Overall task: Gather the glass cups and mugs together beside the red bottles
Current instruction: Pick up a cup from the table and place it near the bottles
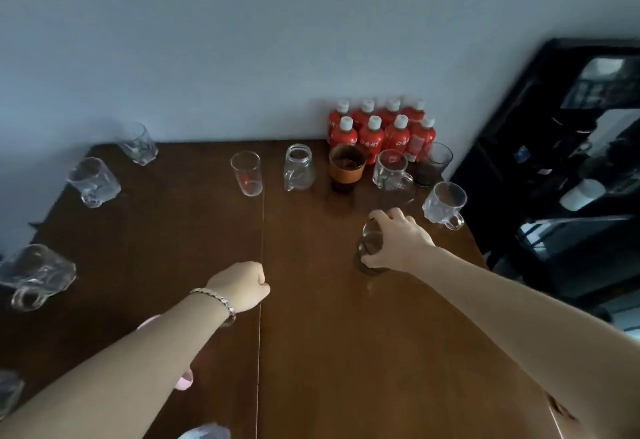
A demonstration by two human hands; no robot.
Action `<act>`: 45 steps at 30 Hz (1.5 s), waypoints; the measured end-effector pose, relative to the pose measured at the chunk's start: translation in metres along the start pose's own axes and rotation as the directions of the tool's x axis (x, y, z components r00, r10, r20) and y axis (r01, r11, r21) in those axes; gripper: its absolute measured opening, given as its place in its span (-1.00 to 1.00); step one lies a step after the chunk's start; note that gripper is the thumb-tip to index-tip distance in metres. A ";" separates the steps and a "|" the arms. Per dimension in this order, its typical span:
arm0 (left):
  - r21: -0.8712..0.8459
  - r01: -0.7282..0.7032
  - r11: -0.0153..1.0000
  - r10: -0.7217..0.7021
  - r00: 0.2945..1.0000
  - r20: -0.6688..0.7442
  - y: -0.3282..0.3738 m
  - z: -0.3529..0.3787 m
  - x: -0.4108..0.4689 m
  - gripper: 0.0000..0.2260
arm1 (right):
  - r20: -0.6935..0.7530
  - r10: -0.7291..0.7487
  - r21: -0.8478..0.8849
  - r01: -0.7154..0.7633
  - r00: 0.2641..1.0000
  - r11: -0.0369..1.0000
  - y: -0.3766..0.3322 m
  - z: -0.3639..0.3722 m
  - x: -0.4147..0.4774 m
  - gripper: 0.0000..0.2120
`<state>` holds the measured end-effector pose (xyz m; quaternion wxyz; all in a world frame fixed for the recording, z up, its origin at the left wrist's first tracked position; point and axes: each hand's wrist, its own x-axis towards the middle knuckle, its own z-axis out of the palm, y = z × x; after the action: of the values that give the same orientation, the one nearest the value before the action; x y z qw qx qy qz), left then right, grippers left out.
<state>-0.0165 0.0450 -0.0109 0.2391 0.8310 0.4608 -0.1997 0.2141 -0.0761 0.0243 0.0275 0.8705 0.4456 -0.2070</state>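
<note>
Several red bottles point(381, 126) with white caps stand at the table's far right corner against the wall. In front of them stand a brown-sleeved cup point(347, 167), a clear mug point(393, 171), a dark glass point(433, 163) and a handled glass mug point(445, 204). My right hand point(398, 241) grips a smoky glass cup point(370, 246) from the side, just short of that group. A tall glass point(246, 173) and a jar-shaped mug point(298, 168) stand mid-back. My left hand point(242, 284), wearing a bracelet, is a fist near the table's middle seam.
Along the left edge of the wooden table point(173, 230) stand more glasses: one point(138, 143) at the back corner, one point(93, 182) below it, a handled mug point(34, 274) and another at the lower left corner point(8, 392). A dark shelf unit point(561, 161) stands right.
</note>
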 end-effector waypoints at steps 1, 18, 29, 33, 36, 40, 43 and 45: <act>-0.013 0.028 1.000 -0.028 1.000 -0.003 -0.001 -0.003 0.005 -0.82 | 0.003 -0.036 -0.008 0.036 0.999 0.999 -0.007 -0.007 0.019 -0.18; -0.146 0.222 0.964 -0.219 0.975 0.039 -0.003 0.010 0.039 -0.87 | 0.101 -0.183 -0.166 0.198 0.978 0.966 -0.028 -0.005 0.141 -0.15; -0.113 0.103 0.988 -0.107 0.994 -0.027 -0.018 -0.005 0.016 -0.80 | -0.028 -0.313 -0.266 0.295 0.949 0.918 -0.055 -0.009 0.082 -0.36; -0.094 0.067 0.993 -0.072 0.996 -0.049 -0.052 -0.017 -0.005 -0.77 | 0.152 -0.288 -0.108 0.305 0.946 0.946 -0.083 0.006 0.037 -0.56; -0.060 0.049 0.997 -0.053 0.997 -0.064 -0.088 -0.024 -0.028 -0.65 | 0.261 -0.219 -0.050 0.240 0.940 0.970 -0.105 0.031 0.006 -0.59; 0.084 0.014 0.996 -0.022 0.994 0.104 -0.130 -0.011 -0.059 -0.30 | 0.296 -0.147 -0.026 0.161 0.944 0.987 -0.130 0.065 -0.024 -0.61; 0.249 -0.064 0.966 0.047 0.996 0.075 -0.147 0.007 -0.068 -0.23 | 0.302 -0.107 -0.015 0.117 0.947 0.993 -0.139 0.080 -0.040 -0.61; 0.278 -0.077 0.957 0.083 0.996 -0.011 -0.151 0.015 -0.069 -0.24 | 0.299 -0.079 -0.005 0.084 0.951 0.996 -0.141 0.086 -0.049 -0.62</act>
<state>-0.1823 0.0593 -0.0168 0.1229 0.8764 0.3970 -0.2432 0.0492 -0.0489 -0.0164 0.0934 0.8099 0.4737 -0.3331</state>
